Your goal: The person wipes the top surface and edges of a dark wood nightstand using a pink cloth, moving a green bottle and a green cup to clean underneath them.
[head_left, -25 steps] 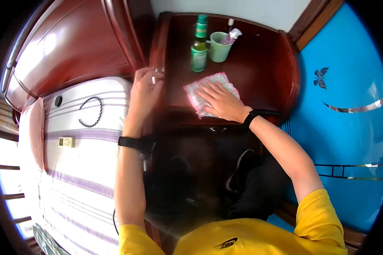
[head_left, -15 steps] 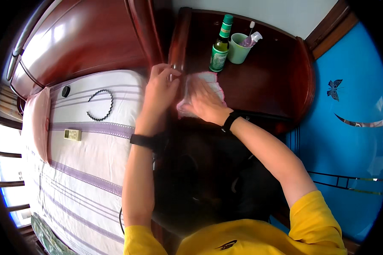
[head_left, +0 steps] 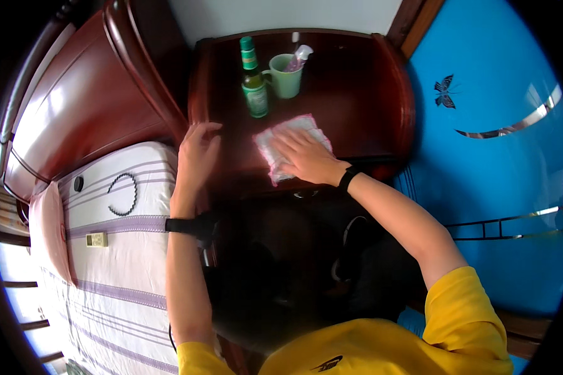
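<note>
My right hand (head_left: 308,155) lies flat with its fingers stretched out over a white cloth (head_left: 270,157) with a pink edge. The cloth is spread on the dark red-brown wooden top of a bedside cabinet (head_left: 356,103). At the cabinet's left rim is my left hand (head_left: 195,157), its fingers apart and slightly bent, with nothing seen in them. Beyond the cloth stands a green glass bottle (head_left: 255,97) with a green cap. To its right, a pale green cup (head_left: 286,84) holds a toothbrush (head_left: 296,39) and a purple-and-white tube (head_left: 301,56).
A bed (head_left: 112,262) with a striped sheet stands on the left, against a wooden headboard (head_left: 81,94). On it lie a wavy black headband (head_left: 134,194), a remote control (head_left: 97,239) and a small round black object (head_left: 78,184). A glossy blue panel (head_left: 494,175) rises on the right.
The view has shifted, so the cabinet appears further left. My right hand and the cloth have moved away from the left rim, toward the cabinet's middle. My left hand stays by the rim.
</note>
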Tool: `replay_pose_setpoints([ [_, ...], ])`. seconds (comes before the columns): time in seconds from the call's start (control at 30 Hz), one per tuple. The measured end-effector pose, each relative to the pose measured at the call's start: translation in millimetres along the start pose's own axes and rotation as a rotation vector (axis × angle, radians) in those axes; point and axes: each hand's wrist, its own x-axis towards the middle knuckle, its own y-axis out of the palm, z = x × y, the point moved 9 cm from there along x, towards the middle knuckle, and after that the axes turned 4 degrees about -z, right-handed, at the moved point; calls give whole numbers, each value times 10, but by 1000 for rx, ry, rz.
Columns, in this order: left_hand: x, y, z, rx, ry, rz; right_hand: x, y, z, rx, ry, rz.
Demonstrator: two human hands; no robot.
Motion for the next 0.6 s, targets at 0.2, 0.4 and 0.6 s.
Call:
replay_pose_setpoints([
  [0.2, 36, 556, -172, -46, 59, 237, -500, -444, -687, 207, 422, 366],
  [0.4, 45, 955, -604, -82, 152, 332, -1006, -596, -1147, 156, 561, 183],
  [0.6, 37, 1145, -895, -88, 185, 387, -1096, -928, -1494, 134, 518, -390],
])
